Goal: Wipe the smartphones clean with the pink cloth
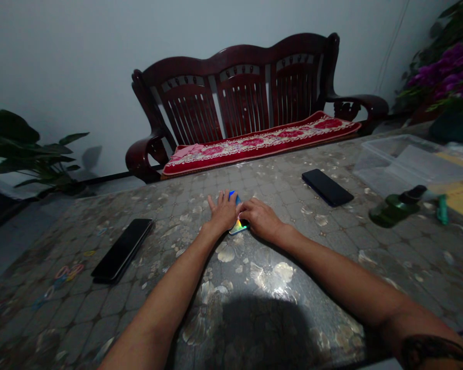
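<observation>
A phone with a shiny, rainbow-reflecting back point(239, 226) lies flat on the table, partly covered by both hands. My left hand point(224, 211) rests on its left side, fingers spread and stretched away from me. My right hand point(260, 218) is at its right side, fingers bent and pinched together over the surface. What those fingertips grip, if anything, is too small to make out. A blue patch of the phone shows beyond the left fingers.
Dark phones lie at left point(123, 249) and right point(327, 187). A green bottle point(393, 209), a small green clip-like thing point(442, 209) and a clear plastic box point(399, 159) stand at right. Coloured bands point(68, 272) lie at left. A wooden bench point(239, 54) stands behind the patterned table point(200, 318).
</observation>
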Demonstrator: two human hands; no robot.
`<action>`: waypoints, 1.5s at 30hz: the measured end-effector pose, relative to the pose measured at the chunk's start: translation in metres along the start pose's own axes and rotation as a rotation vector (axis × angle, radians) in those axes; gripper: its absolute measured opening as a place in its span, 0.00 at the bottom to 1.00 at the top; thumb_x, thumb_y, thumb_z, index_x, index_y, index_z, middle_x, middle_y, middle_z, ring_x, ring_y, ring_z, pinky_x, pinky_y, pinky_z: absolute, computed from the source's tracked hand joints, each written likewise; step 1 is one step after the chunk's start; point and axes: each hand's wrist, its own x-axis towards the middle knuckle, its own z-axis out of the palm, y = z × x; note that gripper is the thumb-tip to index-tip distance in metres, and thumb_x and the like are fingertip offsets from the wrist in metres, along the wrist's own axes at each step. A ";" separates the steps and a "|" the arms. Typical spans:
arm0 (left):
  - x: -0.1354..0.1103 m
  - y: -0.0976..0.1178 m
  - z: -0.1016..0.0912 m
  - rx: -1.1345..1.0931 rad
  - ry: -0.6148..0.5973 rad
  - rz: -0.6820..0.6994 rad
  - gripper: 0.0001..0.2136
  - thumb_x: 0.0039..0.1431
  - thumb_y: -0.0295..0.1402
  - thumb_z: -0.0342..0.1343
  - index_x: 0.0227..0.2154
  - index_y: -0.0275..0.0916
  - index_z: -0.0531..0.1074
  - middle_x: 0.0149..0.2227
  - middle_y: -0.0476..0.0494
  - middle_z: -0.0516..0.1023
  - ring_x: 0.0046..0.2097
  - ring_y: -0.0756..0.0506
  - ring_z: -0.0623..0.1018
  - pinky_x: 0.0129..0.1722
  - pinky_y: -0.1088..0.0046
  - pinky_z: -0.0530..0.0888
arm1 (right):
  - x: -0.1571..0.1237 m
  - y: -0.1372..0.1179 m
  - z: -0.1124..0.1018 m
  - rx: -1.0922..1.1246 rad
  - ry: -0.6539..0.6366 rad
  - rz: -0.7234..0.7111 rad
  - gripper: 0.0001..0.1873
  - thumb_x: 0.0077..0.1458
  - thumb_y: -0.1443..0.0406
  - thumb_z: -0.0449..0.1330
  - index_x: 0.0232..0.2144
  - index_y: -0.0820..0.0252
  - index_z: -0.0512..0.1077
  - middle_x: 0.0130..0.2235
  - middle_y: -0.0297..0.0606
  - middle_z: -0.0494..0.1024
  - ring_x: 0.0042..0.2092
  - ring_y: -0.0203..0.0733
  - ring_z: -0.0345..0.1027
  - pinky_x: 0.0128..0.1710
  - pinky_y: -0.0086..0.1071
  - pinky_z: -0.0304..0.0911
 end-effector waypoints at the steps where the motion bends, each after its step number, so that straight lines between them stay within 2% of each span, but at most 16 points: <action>1: 0.000 0.000 0.000 -0.007 0.001 -0.002 0.24 0.73 0.42 0.36 0.67 0.41 0.58 0.72 0.33 0.54 0.72 0.32 0.54 0.66 0.32 0.48 | 0.000 0.000 0.000 -0.002 -0.001 -0.003 0.16 0.59 0.77 0.56 0.41 0.63 0.81 0.46 0.46 0.79 0.48 0.47 0.66 0.51 0.37 0.61; 6: -0.001 0.000 0.001 -0.040 0.015 -0.017 0.23 0.73 0.39 0.38 0.66 0.43 0.60 0.72 0.33 0.55 0.72 0.33 0.55 0.66 0.31 0.47 | -0.004 0.000 0.001 -0.015 -0.015 -0.099 0.14 0.57 0.76 0.58 0.38 0.61 0.82 0.45 0.45 0.78 0.48 0.47 0.66 0.50 0.36 0.61; 10: 0.000 0.000 0.001 -0.045 0.015 -0.014 0.23 0.73 0.39 0.38 0.66 0.44 0.60 0.72 0.35 0.54 0.72 0.33 0.54 0.66 0.30 0.47 | -0.006 0.005 -0.001 -0.053 -0.010 -0.005 0.15 0.57 0.76 0.57 0.39 0.63 0.82 0.42 0.46 0.79 0.46 0.47 0.66 0.49 0.36 0.62; 14: -0.001 0.002 0.000 -0.015 0.015 -0.028 0.23 0.73 0.40 0.38 0.67 0.45 0.60 0.72 0.35 0.55 0.72 0.32 0.54 0.65 0.31 0.48 | -0.007 0.006 -0.008 -0.038 -0.053 0.029 0.15 0.56 0.77 0.57 0.37 0.63 0.82 0.39 0.46 0.79 0.45 0.46 0.67 0.47 0.34 0.62; 17: -0.006 0.006 -0.001 0.048 0.060 -0.112 0.24 0.72 0.43 0.39 0.66 0.46 0.61 0.71 0.32 0.56 0.71 0.29 0.55 0.65 0.34 0.51 | -0.006 0.007 -0.011 -0.027 -0.042 0.177 0.14 0.57 0.76 0.56 0.36 0.65 0.82 0.39 0.48 0.80 0.46 0.46 0.69 0.47 0.33 0.63; 20: -0.014 0.008 -0.003 0.082 0.091 -0.200 0.25 0.71 0.45 0.42 0.66 0.43 0.62 0.68 0.28 0.60 0.67 0.29 0.63 0.63 0.41 0.59 | -0.003 0.012 -0.012 0.015 -0.043 0.329 0.16 0.58 0.76 0.56 0.41 0.66 0.82 0.42 0.49 0.81 0.47 0.45 0.72 0.49 0.31 0.62; 24: -0.020 0.009 -0.006 0.057 0.033 -0.239 0.27 0.70 0.45 0.42 0.66 0.38 0.61 0.64 0.25 0.65 0.61 0.29 0.68 0.57 0.47 0.66 | 0.006 0.014 -0.016 0.063 -0.105 0.403 0.17 0.58 0.74 0.55 0.44 0.65 0.82 0.44 0.50 0.82 0.47 0.45 0.74 0.46 0.29 0.63; 29: -0.019 0.014 -0.012 0.006 -0.034 -0.254 0.26 0.70 0.42 0.43 0.66 0.34 0.60 0.64 0.23 0.64 0.60 0.29 0.68 0.56 0.52 0.67 | 0.017 0.006 -0.025 0.197 -0.221 0.475 0.16 0.58 0.71 0.55 0.42 0.65 0.82 0.43 0.49 0.83 0.45 0.48 0.76 0.41 0.30 0.63; 31: -0.019 0.018 -0.016 -0.025 -0.072 -0.257 0.25 0.70 0.39 0.43 0.66 0.36 0.60 0.65 0.23 0.62 0.61 0.29 0.68 0.55 0.54 0.67 | 0.019 0.005 -0.027 0.239 -0.224 0.506 0.17 0.56 0.72 0.56 0.43 0.66 0.82 0.44 0.49 0.83 0.45 0.49 0.76 0.40 0.30 0.63; 34: -0.022 0.021 -0.021 -0.056 -0.136 -0.230 0.23 0.70 0.37 0.43 0.65 0.38 0.61 0.67 0.23 0.60 0.61 0.27 0.68 0.54 0.53 0.68 | 0.016 0.005 -0.024 0.307 -0.160 0.515 0.17 0.52 0.74 0.56 0.41 0.65 0.82 0.42 0.47 0.84 0.45 0.49 0.75 0.41 0.30 0.62; 36: -0.025 0.021 -0.023 -0.080 -0.172 -0.188 0.23 0.70 0.36 0.42 0.65 0.37 0.61 0.68 0.22 0.58 0.62 0.26 0.68 0.55 0.52 0.68 | 0.014 0.006 -0.016 0.421 -0.090 0.526 0.17 0.49 0.75 0.57 0.37 0.64 0.83 0.38 0.44 0.84 0.42 0.47 0.75 0.40 0.29 0.62; 38: -0.027 0.019 -0.022 -0.121 -0.193 -0.135 0.24 0.70 0.36 0.43 0.66 0.37 0.59 0.68 0.22 0.58 0.66 0.27 0.65 0.58 0.51 0.66 | 0.012 0.005 -0.006 0.647 -0.007 0.591 0.15 0.45 0.76 0.57 0.32 0.64 0.82 0.33 0.39 0.82 0.37 0.43 0.73 0.36 0.27 0.61; 41: -0.025 0.012 -0.018 -0.200 -0.201 -0.062 0.27 0.67 0.34 0.46 0.68 0.36 0.55 0.69 0.23 0.57 0.71 0.31 0.58 0.63 0.52 0.60 | 0.012 0.003 0.007 1.210 0.110 0.860 0.16 0.38 0.79 0.54 0.26 0.65 0.79 0.23 0.32 0.76 0.27 0.36 0.67 0.28 0.25 0.59; 43: -0.023 0.006 -0.014 -0.249 -0.221 -0.025 0.31 0.63 0.33 0.51 0.68 0.36 0.55 0.69 0.25 0.59 0.72 0.32 0.55 0.66 0.53 0.56 | 0.013 0.001 0.010 1.354 0.131 0.923 0.18 0.35 0.79 0.52 0.26 0.65 0.77 0.21 0.31 0.75 0.24 0.35 0.66 0.26 0.25 0.60; 45: -0.021 -0.001 -0.010 -0.320 -0.212 0.000 0.34 0.56 0.33 0.58 0.67 0.36 0.58 0.68 0.27 0.61 0.72 0.31 0.55 0.67 0.54 0.56 | 0.014 -0.002 0.010 1.402 0.139 0.927 0.18 0.33 0.79 0.51 0.27 0.64 0.76 0.21 0.31 0.75 0.23 0.35 0.67 0.25 0.25 0.61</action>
